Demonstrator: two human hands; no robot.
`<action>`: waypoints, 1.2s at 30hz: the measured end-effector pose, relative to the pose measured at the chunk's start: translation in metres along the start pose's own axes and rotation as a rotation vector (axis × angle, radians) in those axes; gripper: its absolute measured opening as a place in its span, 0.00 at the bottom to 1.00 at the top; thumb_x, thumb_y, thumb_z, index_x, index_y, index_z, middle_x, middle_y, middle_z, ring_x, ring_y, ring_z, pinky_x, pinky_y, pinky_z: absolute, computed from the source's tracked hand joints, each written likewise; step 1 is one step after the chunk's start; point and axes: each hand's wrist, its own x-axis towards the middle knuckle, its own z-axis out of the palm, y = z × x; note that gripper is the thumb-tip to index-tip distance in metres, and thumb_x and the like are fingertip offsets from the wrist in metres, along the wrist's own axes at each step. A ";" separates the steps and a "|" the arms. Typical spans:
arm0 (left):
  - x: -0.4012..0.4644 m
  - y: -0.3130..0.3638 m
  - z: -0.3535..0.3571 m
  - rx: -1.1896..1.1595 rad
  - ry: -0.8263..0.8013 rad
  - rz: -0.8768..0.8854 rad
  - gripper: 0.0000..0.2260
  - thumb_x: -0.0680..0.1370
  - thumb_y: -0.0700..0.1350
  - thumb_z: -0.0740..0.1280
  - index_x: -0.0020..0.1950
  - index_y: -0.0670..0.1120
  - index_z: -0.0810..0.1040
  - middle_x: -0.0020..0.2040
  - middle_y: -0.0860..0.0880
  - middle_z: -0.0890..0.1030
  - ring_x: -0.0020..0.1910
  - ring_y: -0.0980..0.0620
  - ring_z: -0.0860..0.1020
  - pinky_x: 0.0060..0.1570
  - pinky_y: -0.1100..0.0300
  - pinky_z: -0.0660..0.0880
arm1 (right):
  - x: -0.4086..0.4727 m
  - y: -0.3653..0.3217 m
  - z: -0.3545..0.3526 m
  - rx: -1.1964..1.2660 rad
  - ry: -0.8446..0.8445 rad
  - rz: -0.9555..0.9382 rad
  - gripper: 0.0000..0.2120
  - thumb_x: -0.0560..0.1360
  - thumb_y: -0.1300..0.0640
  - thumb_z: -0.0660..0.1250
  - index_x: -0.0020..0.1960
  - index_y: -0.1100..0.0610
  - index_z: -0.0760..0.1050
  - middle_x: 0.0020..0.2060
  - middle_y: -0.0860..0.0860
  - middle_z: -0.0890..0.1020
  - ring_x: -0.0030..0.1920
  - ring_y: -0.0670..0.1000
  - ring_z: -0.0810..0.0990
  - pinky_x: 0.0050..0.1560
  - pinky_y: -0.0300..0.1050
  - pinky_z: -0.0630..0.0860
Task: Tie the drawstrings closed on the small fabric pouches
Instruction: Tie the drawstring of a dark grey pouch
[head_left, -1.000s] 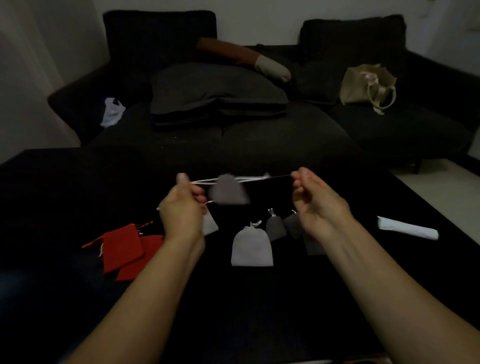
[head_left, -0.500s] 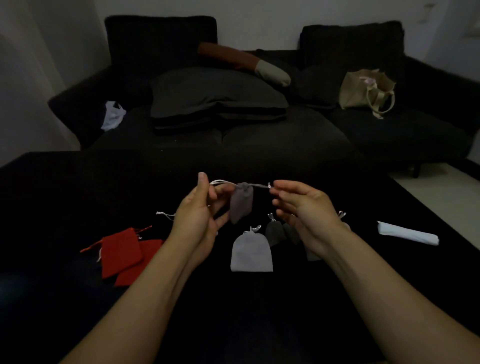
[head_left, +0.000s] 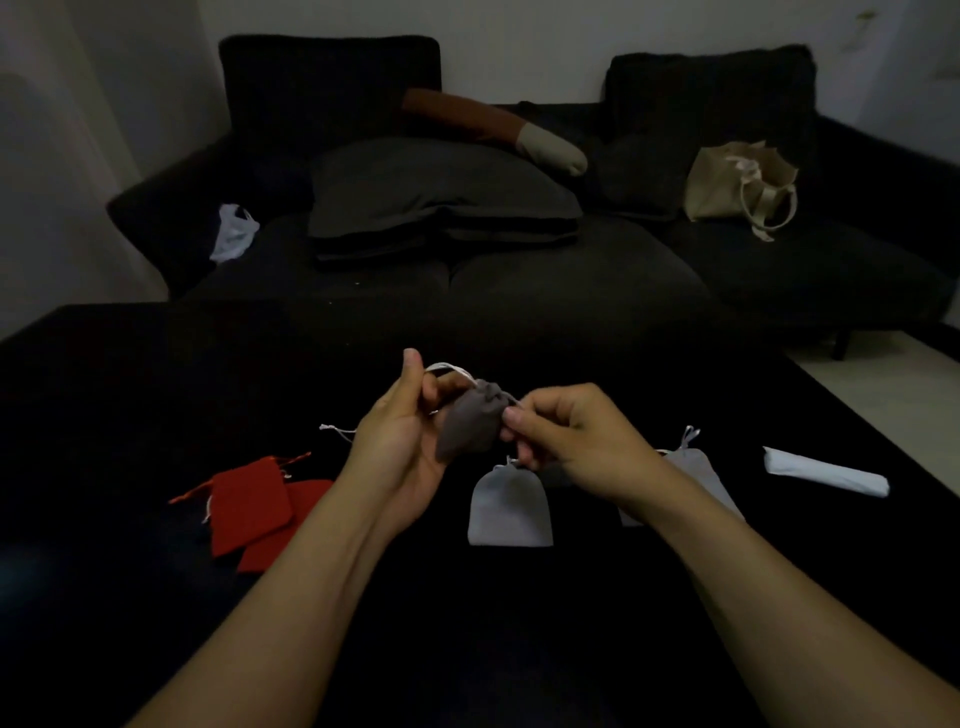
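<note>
A small dark grey pouch (head_left: 470, 423) with its mouth gathered hangs between my hands above the black table (head_left: 156, 374). My left hand (head_left: 400, 447) pinches its white drawstring (head_left: 449, 370), which loops up over my fingers. My right hand (head_left: 566, 434) pinches the cord at the pouch's right side. On the table lie a light grey pouch (head_left: 509, 509), another grey pouch (head_left: 696, 467) partly hidden under my right forearm, and two red pouches (head_left: 249, 506) at the left.
A white rolled object (head_left: 826, 470) lies at the table's right. A loose white cord end (head_left: 335, 430) shows left of my left hand. Behind the table stands a dark sofa (head_left: 571, 270) with cushions, a beige tote bag (head_left: 737, 182) and a white plastic bag (head_left: 234, 231).
My hands, spread wide a second ago with the drawstrings pulled taut, have come close together around the pouch. The pouch mouth is now gathered and the left cord slack in a loop.
</note>
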 end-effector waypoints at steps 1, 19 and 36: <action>0.002 0.000 -0.001 -0.036 0.026 0.003 0.22 0.82 0.55 0.58 0.31 0.46 0.70 0.42 0.45 0.83 0.51 0.45 0.83 0.57 0.45 0.77 | -0.001 -0.001 0.000 0.039 0.014 0.000 0.15 0.81 0.55 0.62 0.38 0.57 0.79 0.28 0.53 0.77 0.30 0.48 0.75 0.35 0.39 0.72; 0.000 -0.003 0.016 -0.146 0.053 0.003 0.22 0.83 0.54 0.56 0.30 0.49 0.66 0.25 0.53 0.65 0.23 0.57 0.61 0.26 0.65 0.61 | -0.002 -0.025 0.003 0.994 0.023 0.081 0.22 0.75 0.53 0.61 0.23 0.57 0.67 0.27 0.51 0.72 0.21 0.43 0.60 0.24 0.35 0.50; -0.016 -0.008 0.016 0.133 -0.011 0.097 0.09 0.82 0.41 0.61 0.56 0.42 0.79 0.42 0.48 0.86 0.40 0.53 0.85 0.37 0.61 0.81 | -0.002 -0.015 0.018 0.690 0.184 0.049 0.21 0.78 0.64 0.65 0.68 0.52 0.66 0.41 0.55 0.85 0.28 0.45 0.75 0.26 0.35 0.67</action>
